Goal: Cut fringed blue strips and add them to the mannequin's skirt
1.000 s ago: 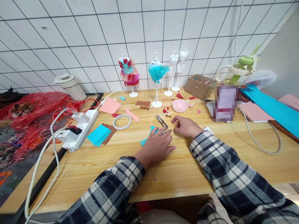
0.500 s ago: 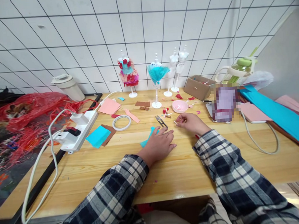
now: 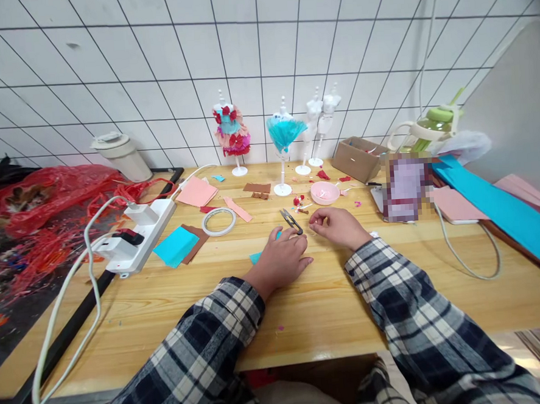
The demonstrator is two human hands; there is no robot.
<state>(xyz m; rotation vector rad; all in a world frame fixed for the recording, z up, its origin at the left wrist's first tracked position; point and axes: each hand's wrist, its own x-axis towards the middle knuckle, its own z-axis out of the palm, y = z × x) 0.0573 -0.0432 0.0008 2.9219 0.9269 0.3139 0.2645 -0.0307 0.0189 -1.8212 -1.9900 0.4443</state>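
My left hand [image 3: 284,259] lies over a blue crepe paper piece [image 3: 255,258], its fingers stretched out and largely covering the paper. Just beyond those fingertips are small thread snips [image 3: 291,221] with dark handles. To their right, my right hand [image 3: 340,228] hovers close to the tabletop with thumb and forefinger pinched. Anything in that pinch is too small or hidden to name. Beyond it sits a pink bowl [image 3: 324,192], with small red scraps [image 3: 300,200] beside it. A small white mannequin stand wearing blue paper [image 3: 286,133] rises behind the snips.
A dressed mannequin [image 3: 231,131] and two bare ones [image 3: 327,114] stand near the wall. Left are a tape roll [image 3: 219,221], blue paper [image 3: 176,247] and a power strip [image 3: 148,234] with cables. Right are a cardboard box [image 3: 358,160], a blurred purple object [image 3: 406,187] and a green-lidded bottle [image 3: 434,125].
My right hand has shifted slightly left toward the snips, and the small white bit at its fingertips no longer shows. My left hand has moved slightly left, still over the blue crepe paper.
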